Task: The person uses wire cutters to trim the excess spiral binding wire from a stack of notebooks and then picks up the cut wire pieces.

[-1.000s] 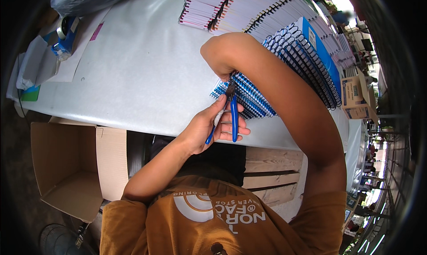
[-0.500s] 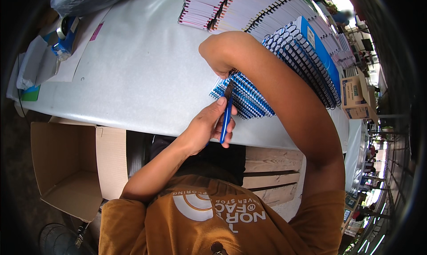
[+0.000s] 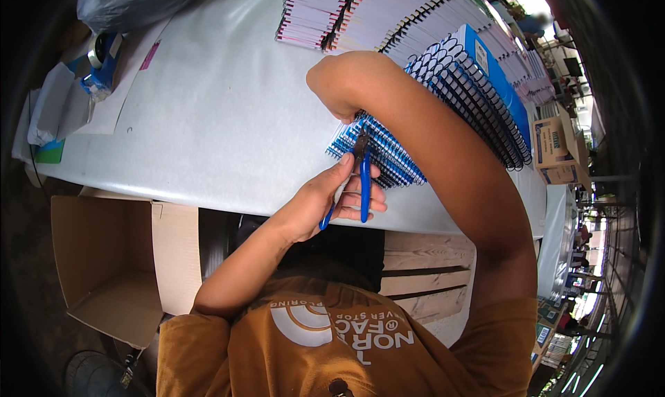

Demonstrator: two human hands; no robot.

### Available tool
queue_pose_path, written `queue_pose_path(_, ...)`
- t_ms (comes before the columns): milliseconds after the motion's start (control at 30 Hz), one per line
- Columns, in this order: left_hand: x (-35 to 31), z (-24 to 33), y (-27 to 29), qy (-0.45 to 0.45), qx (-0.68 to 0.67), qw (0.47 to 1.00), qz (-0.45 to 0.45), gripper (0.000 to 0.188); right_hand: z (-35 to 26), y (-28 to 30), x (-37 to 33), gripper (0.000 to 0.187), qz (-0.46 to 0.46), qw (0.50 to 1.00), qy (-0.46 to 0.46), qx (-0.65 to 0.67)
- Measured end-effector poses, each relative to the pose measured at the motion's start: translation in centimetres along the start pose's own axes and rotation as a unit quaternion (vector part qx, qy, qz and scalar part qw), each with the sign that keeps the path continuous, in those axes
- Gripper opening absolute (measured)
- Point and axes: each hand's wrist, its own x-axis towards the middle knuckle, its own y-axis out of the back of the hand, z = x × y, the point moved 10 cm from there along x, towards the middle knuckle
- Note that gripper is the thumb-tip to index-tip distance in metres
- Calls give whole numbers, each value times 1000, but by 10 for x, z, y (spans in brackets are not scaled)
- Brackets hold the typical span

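My left hand (image 3: 312, 201) holds blue-handled wire cutters (image 3: 366, 189), with the handles spread apart and the dark jaws up against the coil ends. Those coils belong to a stack of spiral notebooks (image 3: 393, 154) with blue-and-white edges, lying near the front of the table. Bent over from the right, my right hand (image 3: 343, 89) rests at the far left corner of this stack. Its fingers are turned down and hidden behind the hand. Just beyond my right forearm stands a taller stack of spiral notebooks (image 3: 504, 85) with a blue cover.
Rows of coil-bound books (image 3: 422, 2) line the far side of the grey-white table (image 3: 208, 120). At the far left are a blue tape dispenser (image 3: 104, 68) and a dark plastic bag (image 3: 138, 2). An open cardboard box (image 3: 104, 258) sits below the left edge; another box (image 3: 554, 144) stands right.
The cutters' handles have spread from nearly together to apart, and my left fingers have loosened with them. My right hand has barely moved.
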Motion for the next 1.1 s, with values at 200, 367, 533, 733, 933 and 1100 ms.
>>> queue_pose_path(200, 3, 3, 17, 1, 108, 994, 26, 53, -4, 4, -7, 22, 2, 1000, 23, 11)
queue_pose_path(367, -15, 48, 18, -194, 667, 657, 291, 50, -5, 3, -3, 24, 24, 999, 28, 2)
queue_pose_path(533, 7, -7, 24, -32, 143, 989, -7, 51, -5, 5, -7, 27, 31, 999, 17, 5)
queue_pose_path(733, 3, -14, 16, 41, -42, 995, -82, 55, -3, 5, -6, 27, 9, 1000, -12, -14)
queue_pose_path(933, -12, 37, 32, -180, 605, 734, 250, 49, -5, 4, -5, 26, 16, 1000, 19, -2)
queue_pose_path(1100, 6, -20, 24, 22, -40, 998, -41, 53, -5, 4, -7, 27, 2, 1000, 18, -5)
